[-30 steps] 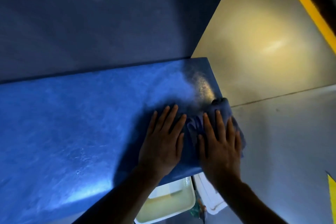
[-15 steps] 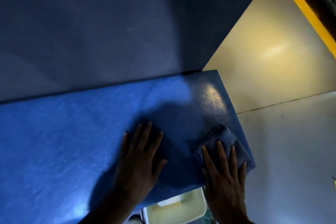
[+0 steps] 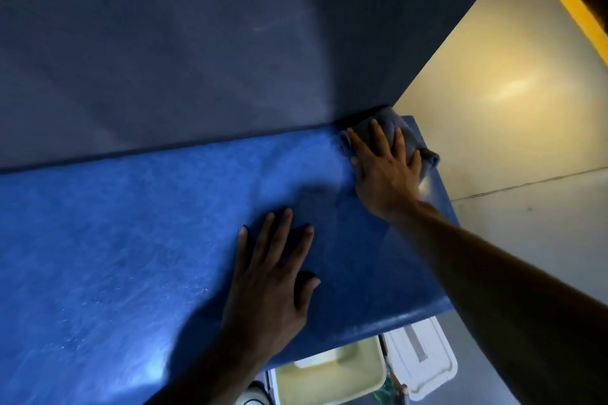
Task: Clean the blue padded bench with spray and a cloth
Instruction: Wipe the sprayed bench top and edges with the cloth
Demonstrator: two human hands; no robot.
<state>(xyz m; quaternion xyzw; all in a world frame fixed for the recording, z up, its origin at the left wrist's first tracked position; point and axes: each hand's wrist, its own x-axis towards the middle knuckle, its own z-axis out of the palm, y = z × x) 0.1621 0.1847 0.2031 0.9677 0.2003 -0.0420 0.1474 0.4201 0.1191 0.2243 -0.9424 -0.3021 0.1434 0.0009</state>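
1. The right hand (image 3: 386, 171) lies flat with fingers spread, pressing a dark blue cloth (image 3: 424, 149) onto the far right corner of the blue padded desk (image 3: 131, 240), probably to wipe up to the dark wall (image 3: 197, 43).
2. The left hand (image 3: 273, 276) rests open and empty, palm down, nearer the person and left of the right hand, seemingly as a brace.
3. No spray bottle is visible.
4. Pale bins (image 3: 332, 378) sit below the desk's near edge.

No readable text, label or number anywhere.
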